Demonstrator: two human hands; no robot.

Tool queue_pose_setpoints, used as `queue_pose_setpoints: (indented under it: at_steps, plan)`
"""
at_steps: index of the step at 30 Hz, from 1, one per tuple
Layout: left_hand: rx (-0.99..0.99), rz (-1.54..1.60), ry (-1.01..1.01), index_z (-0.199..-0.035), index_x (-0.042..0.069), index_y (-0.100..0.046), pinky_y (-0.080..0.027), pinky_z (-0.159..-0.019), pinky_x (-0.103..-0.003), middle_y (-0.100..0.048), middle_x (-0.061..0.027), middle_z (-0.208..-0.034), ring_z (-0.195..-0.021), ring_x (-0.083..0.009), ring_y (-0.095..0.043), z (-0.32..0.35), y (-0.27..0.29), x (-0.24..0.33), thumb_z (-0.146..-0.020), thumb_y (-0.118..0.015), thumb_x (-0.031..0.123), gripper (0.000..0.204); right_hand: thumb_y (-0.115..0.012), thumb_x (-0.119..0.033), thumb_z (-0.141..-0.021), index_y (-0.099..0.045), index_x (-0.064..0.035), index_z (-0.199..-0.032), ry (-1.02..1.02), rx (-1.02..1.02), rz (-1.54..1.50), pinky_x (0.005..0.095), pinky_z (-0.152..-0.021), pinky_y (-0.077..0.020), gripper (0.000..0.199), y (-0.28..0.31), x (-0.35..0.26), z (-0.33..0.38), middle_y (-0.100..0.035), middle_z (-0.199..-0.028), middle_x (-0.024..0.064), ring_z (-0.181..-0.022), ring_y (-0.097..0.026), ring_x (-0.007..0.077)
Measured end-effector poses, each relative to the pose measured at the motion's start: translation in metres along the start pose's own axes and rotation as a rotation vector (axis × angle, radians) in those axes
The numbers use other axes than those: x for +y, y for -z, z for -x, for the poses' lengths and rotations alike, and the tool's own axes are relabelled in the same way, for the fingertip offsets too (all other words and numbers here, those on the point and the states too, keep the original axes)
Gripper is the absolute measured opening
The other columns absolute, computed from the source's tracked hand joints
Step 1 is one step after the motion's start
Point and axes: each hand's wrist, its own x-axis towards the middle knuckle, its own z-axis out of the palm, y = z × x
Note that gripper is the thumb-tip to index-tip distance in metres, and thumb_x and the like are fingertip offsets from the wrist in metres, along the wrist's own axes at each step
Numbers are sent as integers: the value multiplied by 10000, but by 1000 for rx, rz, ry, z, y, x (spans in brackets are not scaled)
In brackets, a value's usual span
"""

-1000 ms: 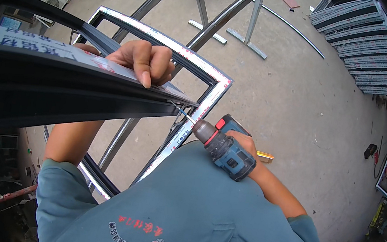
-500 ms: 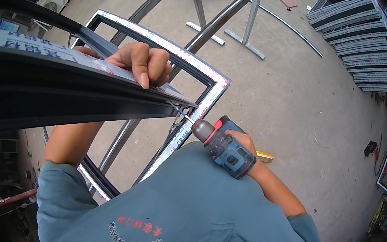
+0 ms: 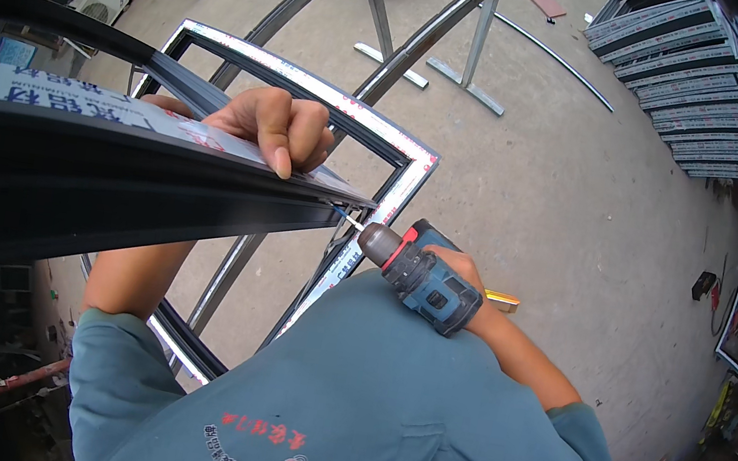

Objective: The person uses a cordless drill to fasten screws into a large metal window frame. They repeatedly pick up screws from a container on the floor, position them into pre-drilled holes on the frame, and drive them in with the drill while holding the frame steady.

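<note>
A long black frame (image 3: 109,182), its upper face covered with printed white film, stands raised in front of me, running from the left edge to the middle. My left hand (image 3: 281,130) is closed over the top edge of it, close to the corner at its right end. With my right hand (image 3: 459,268) I grip a blue-and-black cordless drill (image 3: 423,282). Its thin bit reaches into the frame's end, where some metal hardware (image 3: 338,226) shows. Exactly what the tip touches is too small to tell. Much of my right hand is hidden behind the drill.
Below lies another film-covered frame (image 3: 417,163) across metal stand rails (image 3: 394,63). Film-wrapped frames (image 3: 696,84) are stacked at the far right. A curved metal strip (image 3: 558,54) lies on the floor, and a yellow object (image 3: 503,301) shows beyond my right wrist.
The drill has moved slightly left, and its bit sits deeper at the frame's end. My left hand has shifted slightly right along the edge.
</note>
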Motion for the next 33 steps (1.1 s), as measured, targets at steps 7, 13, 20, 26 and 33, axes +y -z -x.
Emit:
queue_pose_setpoints:
  at_steps: [7,13,20,26,33]
  plan:
    - [28,-23,16,-886,114,-660,-316,-592,-268,-463,3,-727,-609,-103,-397,0,-4,1,-888,-765,586,484,-787,-107,-780,-684,-19,-974,3,17,-38,332,-733,-561,237,-3,1,-6,-719,-907,108,-779,-710,236]
    - [10,-38,18,-887,113,-657,-312,-593,-269,-467,1,-729,-610,-106,-396,-1,-2,1,-895,-759,582,480,-784,-109,-785,-681,-18,-985,96,59,163,326,-745,-553,243,4,1,-11,-710,-891,103,-770,-692,209]
    - [-6,-37,14,-882,115,-657,-315,-602,-269,-476,-3,-730,-614,-107,-401,-1,0,1,-896,-768,560,459,-744,-87,-828,-674,-8,-950,-76,-14,-75,331,-728,-545,161,2,-8,-11,-684,-861,85,-784,-666,179]
    - [24,-55,7,-868,116,-659,-321,-605,-267,-475,-3,-720,-608,-110,-405,1,-2,0,-890,-775,560,460,-734,-83,-831,-689,-8,-959,52,44,75,339,-747,-543,155,-1,-4,-13,-683,-858,79,-782,-663,190]
    - [22,-66,8,-879,106,-672,-331,-587,-239,-470,0,-714,-563,-114,-389,-3,-1,-1,-882,-785,557,465,-744,-66,-819,-703,-25,-999,-1,2,-151,320,-749,-537,190,0,1,-10,-710,-887,78,-782,-665,184]
